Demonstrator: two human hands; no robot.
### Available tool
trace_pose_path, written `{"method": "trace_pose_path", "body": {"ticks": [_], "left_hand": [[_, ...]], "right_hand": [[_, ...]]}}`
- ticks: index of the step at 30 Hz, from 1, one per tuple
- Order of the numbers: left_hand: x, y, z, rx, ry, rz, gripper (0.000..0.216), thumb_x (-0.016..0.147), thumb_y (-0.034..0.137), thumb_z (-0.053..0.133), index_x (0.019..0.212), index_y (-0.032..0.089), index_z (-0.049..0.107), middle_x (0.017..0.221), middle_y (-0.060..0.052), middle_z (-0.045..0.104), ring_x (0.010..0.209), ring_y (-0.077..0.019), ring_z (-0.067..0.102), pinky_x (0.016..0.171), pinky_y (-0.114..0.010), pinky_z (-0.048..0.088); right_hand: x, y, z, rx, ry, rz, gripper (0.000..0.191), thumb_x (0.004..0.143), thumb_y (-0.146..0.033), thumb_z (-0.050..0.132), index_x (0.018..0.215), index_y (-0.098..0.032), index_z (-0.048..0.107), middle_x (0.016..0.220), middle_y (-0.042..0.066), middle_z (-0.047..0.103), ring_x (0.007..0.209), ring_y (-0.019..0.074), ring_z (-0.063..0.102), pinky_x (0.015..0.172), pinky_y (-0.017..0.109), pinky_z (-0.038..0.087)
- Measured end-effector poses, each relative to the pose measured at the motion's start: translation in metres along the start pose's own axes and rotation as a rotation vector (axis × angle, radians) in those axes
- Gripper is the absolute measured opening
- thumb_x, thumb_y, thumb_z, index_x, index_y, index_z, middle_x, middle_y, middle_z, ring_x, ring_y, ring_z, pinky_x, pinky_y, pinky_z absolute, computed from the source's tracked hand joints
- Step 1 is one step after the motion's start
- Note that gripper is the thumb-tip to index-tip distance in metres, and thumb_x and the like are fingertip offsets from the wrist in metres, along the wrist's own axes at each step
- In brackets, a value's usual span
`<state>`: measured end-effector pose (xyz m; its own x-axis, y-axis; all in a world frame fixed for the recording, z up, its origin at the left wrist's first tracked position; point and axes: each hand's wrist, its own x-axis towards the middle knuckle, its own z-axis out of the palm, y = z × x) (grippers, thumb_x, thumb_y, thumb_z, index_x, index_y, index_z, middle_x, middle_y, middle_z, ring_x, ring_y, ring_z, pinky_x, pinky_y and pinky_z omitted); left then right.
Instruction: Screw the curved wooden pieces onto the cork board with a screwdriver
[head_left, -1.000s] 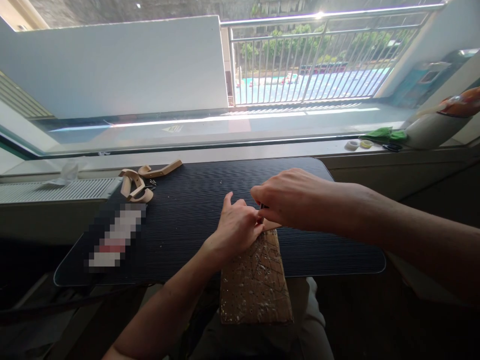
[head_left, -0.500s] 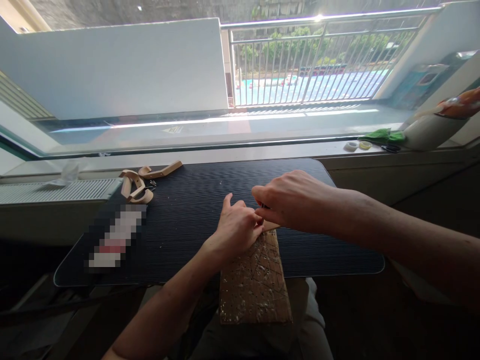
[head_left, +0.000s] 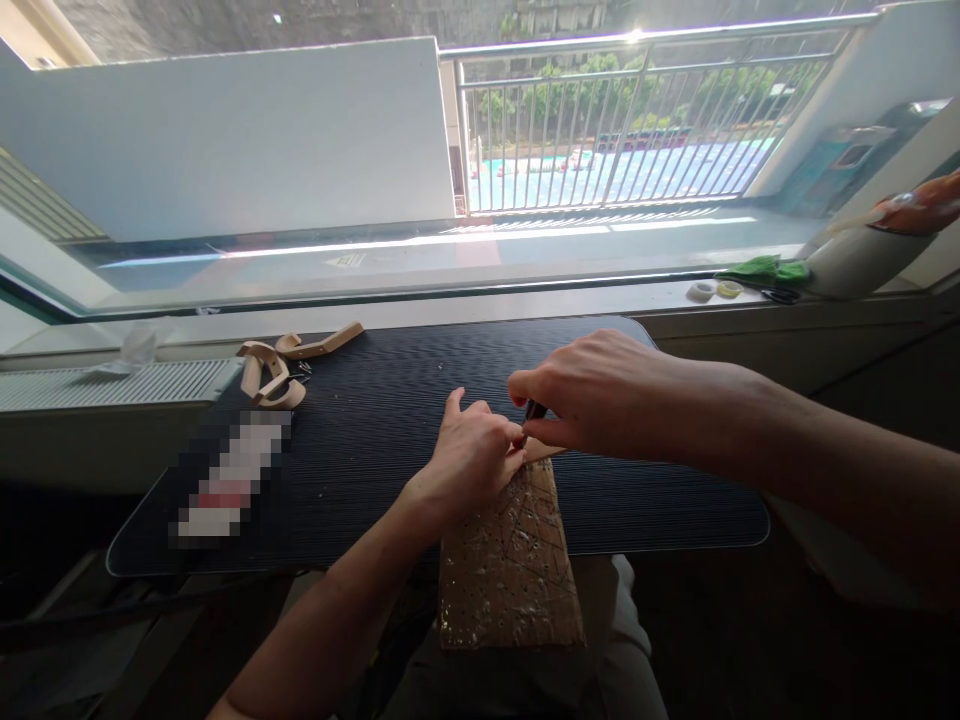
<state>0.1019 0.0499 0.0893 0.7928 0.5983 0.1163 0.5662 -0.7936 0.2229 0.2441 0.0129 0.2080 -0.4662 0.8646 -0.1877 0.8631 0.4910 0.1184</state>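
Two hands met mid-frame in the head view: the right hand (head_left: 592, 390) closed round a dark tool (head_left: 535, 411), the left hand (head_left: 474, 450) bent-fingered beside a tan strip (head_left: 546, 449), its grip impossible to tell. Lower centre, the board (head_left: 510, 570) jutted past the table (head_left: 375, 400).

Daylight comes at me through the window (head_left: 300, 282) beyond the table (head_left: 367, 440); glare flares on the railing (head_left: 636, 38) past the table's far edge, with hazy, washed-out trees (head_left: 585, 95) behind it; over the table, my right hand (head_left: 585, 390) and left hand (head_left: 476, 445) are lit on top, shadowed beneath; below the table everything sinks near black; coarse pixel blocks (head_left: 232, 475) mask a patch on its left; walls beyond it lean, wide-angle.
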Motion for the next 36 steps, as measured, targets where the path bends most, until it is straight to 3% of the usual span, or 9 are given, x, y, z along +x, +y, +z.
{"method": "trace_pose_path", "body": {"ticks": [3,10,15,18,23,27,30,36], "left_hand": [[-0.0001,0.0005,-0.0014,0.005,-0.011,-0.004,0.024,0.083,0.032,0.049,0.069,0.022,0.065,0.072,-0.001,0.067,0.088,-0.0216,0.056,0.101,-0.058,0.017],[-0.0002,0.0012,-0.0032,-0.007,-0.013,0.000,0.025,0.084,0.034,0.048,0.072,0.023,0.066,0.078,-0.002,0.068,0.093,-0.0230,0.056,0.101,-0.058,0.017],[-0.0002,0.0010,-0.0022,-0.006,-0.015,-0.007,0.024,0.083,0.032,0.050,0.068,0.023,0.066,0.073,-0.002,0.067,0.089,-0.0222,0.056,0.100,-0.057,0.018],[-0.0001,0.0007,-0.0022,0.005,-0.005,-0.005,0.025,0.083,0.031,0.050,0.065,0.021,0.064,0.072,-0.002,0.067,0.088,-0.0220,0.056,0.100,-0.057,0.019],[-0.0003,0.0012,-0.0044,-0.009,-0.007,0.000,0.025,0.084,0.033,0.048,0.069,0.022,0.066,0.076,-0.003,0.068,0.093,-0.0226,0.055,0.101,-0.057,0.019],[0.0001,0.0019,-0.0042,-0.005,-0.022,-0.014,0.024,0.083,0.031,0.049,0.068,0.022,0.066,0.070,-0.002,0.067,0.086,-0.0210,0.057,0.101,-0.056,0.019],[0.0006,0.0024,-0.0039,0.003,-0.016,-0.012,0.025,0.083,0.031,0.049,0.066,0.021,0.066,0.071,-0.003,0.067,0.087,-0.0216,0.056,0.101,-0.056,0.020],[-0.0002,0.0024,-0.0045,-0.015,-0.019,-0.014,0.025,0.084,0.034,0.048,0.071,0.023,0.067,0.076,-0.003,0.068,0.092,-0.0225,0.055,0.101,-0.057,0.017]], "right_hand": [[0.0000,-0.0016,-0.0009,0.011,-0.006,-0.041,0.009,0.079,-0.020,0.055,0.074,-0.018,0.062,0.063,0.003,0.063,0.054,0.0130,0.052,0.048,0.024,0.021],[0.0050,-0.0063,0.0017,-0.027,-0.016,0.013,0.018,0.085,-0.025,0.049,0.075,-0.017,0.060,0.060,0.005,0.061,0.058,0.0173,0.057,0.044,0.026,0.017],[0.0027,-0.0039,-0.0020,-0.030,-0.015,-0.028,0.002,0.076,-0.020,0.057,0.077,-0.020,0.059,0.064,0.000,0.060,0.056,0.0147,0.055,0.044,0.025,0.018],[0.0031,-0.0058,0.0008,-0.014,-0.033,-0.025,0.008,0.079,-0.017,0.054,0.072,-0.018,0.058,0.060,0.002,0.060,0.055,0.0143,0.055,0.044,0.025,0.018],[0.0002,-0.0059,0.0041,-0.003,0.056,-0.012,0.014,0.085,-0.021,0.048,0.083,-0.014,0.060,0.062,0.006,0.061,0.055,0.0171,0.057,0.045,0.026,0.018],[-0.0020,-0.0057,-0.0022,0.021,-0.007,-0.058,0.009,0.078,-0.015,0.055,0.085,-0.017,0.060,0.070,0.005,0.063,0.059,0.0165,0.058,0.046,0.026,0.021],[0.0001,-0.0080,-0.0025,0.036,-0.047,-0.056,0.010,0.080,-0.011,0.052,0.080,-0.015,0.061,0.068,0.005,0.062,0.060,0.0164,0.058,0.046,0.026,0.022],[-0.0019,-0.0042,0.0038,-0.007,0.053,-0.005,0.018,0.085,-0.024,0.050,0.093,-0.012,0.060,0.066,0.007,0.062,0.062,0.0197,0.060,0.047,0.026,0.022]]}}
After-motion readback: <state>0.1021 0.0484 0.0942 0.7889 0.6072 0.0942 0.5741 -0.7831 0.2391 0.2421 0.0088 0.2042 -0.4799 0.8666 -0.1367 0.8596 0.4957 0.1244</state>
